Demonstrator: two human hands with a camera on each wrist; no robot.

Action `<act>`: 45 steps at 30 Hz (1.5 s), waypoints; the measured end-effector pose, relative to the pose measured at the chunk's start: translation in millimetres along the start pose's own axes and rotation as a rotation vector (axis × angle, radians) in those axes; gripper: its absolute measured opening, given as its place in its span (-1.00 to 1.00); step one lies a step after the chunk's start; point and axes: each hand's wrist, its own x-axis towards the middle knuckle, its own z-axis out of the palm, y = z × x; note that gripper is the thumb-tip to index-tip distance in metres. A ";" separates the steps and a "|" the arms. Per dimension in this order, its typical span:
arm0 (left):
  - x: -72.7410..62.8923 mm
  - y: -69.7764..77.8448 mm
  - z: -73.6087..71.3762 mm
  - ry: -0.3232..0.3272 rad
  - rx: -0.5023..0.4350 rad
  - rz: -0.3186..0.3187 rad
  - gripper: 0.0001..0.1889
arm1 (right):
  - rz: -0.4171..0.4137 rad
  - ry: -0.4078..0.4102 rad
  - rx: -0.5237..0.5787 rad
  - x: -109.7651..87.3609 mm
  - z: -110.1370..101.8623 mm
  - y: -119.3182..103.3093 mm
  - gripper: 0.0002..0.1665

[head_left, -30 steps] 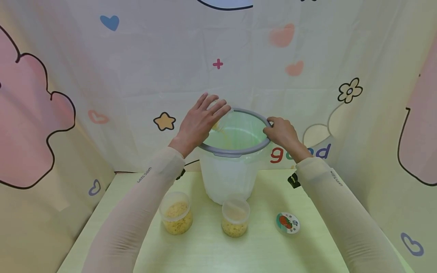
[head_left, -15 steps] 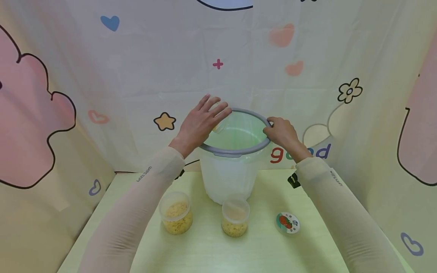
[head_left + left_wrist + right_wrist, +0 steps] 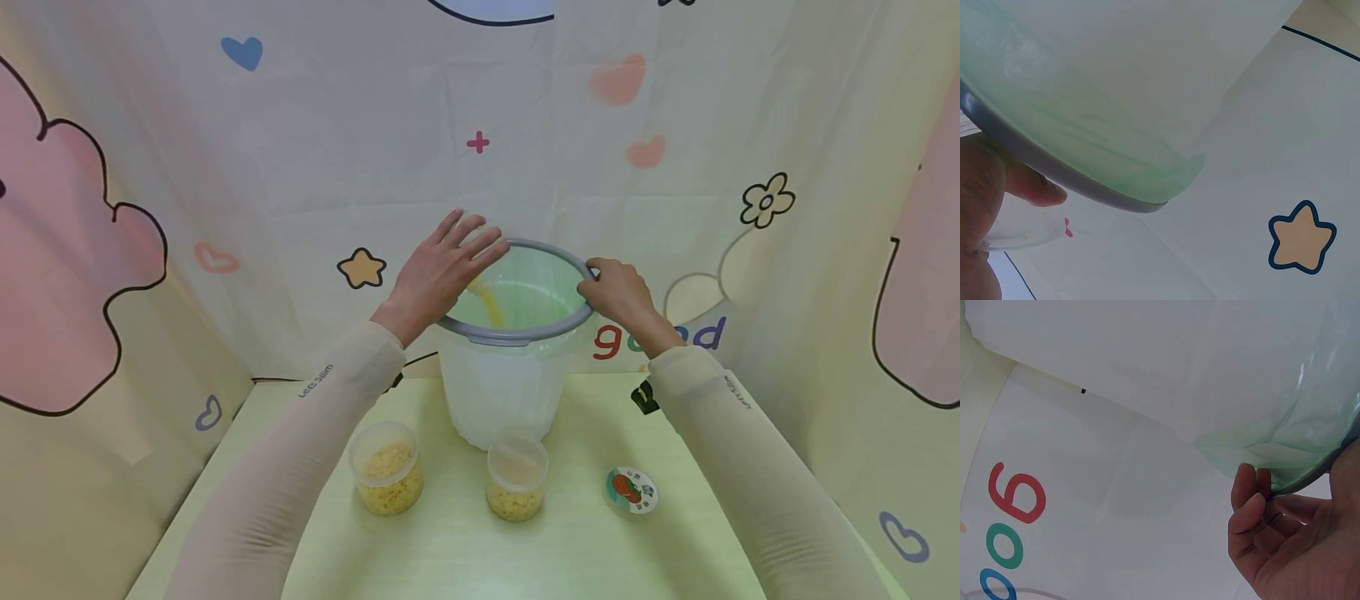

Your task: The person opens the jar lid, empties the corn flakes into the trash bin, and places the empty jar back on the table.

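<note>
A white trash can (image 3: 502, 392) with a grey rim ring (image 3: 510, 337) stands on the table, lined with a translucent green bag (image 3: 536, 283). My left hand (image 3: 442, 271) is over the can's left side, holding a clear plastic tub (image 3: 1029, 228) tipped over the opening; in the head view the fingers hide most of it. From under that hand, a streak of yellow bits (image 3: 492, 307) falls into the can. My right hand (image 3: 621, 292) grips the rim on the right, thumb on the inner side; green bag folds over the ring's outside by its fingertips (image 3: 1246, 475).
In front of the can stand two clear tubs of yellow bits, a larger one (image 3: 388, 471) at left and a smaller one (image 3: 517, 479) in the middle. A round lid (image 3: 632, 490) with a red print lies to the right. A printed curtain (image 3: 337, 150) hangs close behind.
Yellow bits fell one second ago, hardly showed half a second ago, and fall again now in a denser streak. Both hands stay almost in place.
</note>
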 end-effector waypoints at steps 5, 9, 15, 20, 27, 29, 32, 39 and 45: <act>1.2 0.3 -2.0 -0.020 0.036 0.020 -0.10 | 0.001 0.001 -0.004 0.3 0.6 0.4 -0.35; 2.1 0.4 -2.5 -0.032 0.050 0.035 -0.06 | -0.001 0.002 -0.004 0.0 0.5 0.2 -0.35; 1.7 0.1 -2.2 -0.032 0.063 0.052 -0.05 | 0.000 0.003 -0.003 0.2 0.9 0.4 -0.35; 2.1 0.2 -2.5 -0.018 0.071 0.065 -0.07 | 0.000 0.005 -0.006 0.0 0.9 0.4 -0.34; 3.1 1.0 -3.1 -0.004 0.068 0.083 -0.09 | 0.004 0.004 -0.004 -0.9 0.3 -0.6 -0.35; 3.2 1.2 -2.8 -0.009 0.075 0.086 -0.09 | 0.004 0.004 -0.003 -1.0 0.2 -0.9 -0.35; 3.0 1.1 -3.2 -0.019 0.088 0.095 -0.06 | 0.004 0.006 -0.001 -0.8 0.1 -1.8 -0.35; 2.7 0.4 -7.2 -0.026 0.119 0.119 -0.03 | 0.008 -0.001 0.001 -1.2 0.8 -2.1 -0.34; 3.9 3.3 -9.0 -0.058 0.153 0.142 -0.01 | 0.009 -0.006 0.006 -1.8 0.4 -1.4 -0.32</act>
